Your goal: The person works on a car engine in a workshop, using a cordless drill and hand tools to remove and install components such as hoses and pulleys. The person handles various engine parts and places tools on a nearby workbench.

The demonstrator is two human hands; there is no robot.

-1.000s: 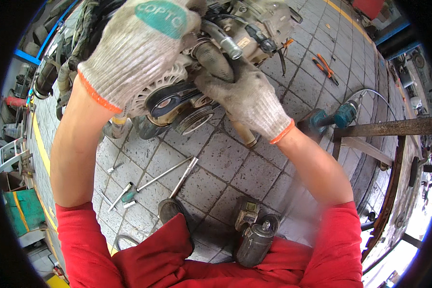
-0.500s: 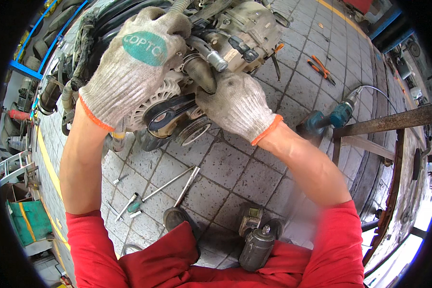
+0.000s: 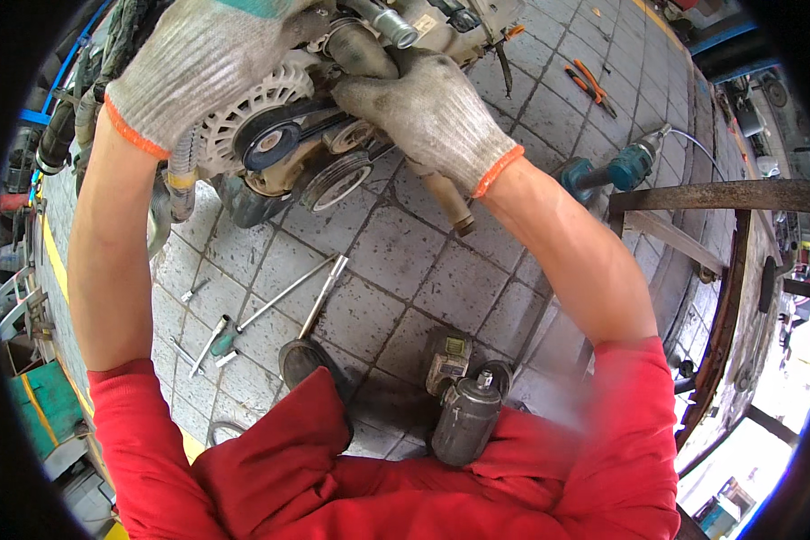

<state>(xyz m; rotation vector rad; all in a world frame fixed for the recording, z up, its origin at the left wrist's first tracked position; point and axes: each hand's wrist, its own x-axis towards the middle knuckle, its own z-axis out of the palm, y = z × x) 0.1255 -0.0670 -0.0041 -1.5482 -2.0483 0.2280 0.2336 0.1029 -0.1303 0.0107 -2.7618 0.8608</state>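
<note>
Hose [image 3: 360, 49] on the engine [image 3: 268, 144] sits at upper centre, my right hand [image 3: 427, 110] partly curled against its lower end; my left hand [image 3: 209, 67], upper left, has fingers largely hidden. I cannot tell whether either grips.

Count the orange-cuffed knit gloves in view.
2: one on the left hand, over the engine; one on the right hand, at the dark curved hose. Others could be hidden.

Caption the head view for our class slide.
Left hand and right hand, both gloved, at an engine; orange-handled pliers on tiled floor.
</note>
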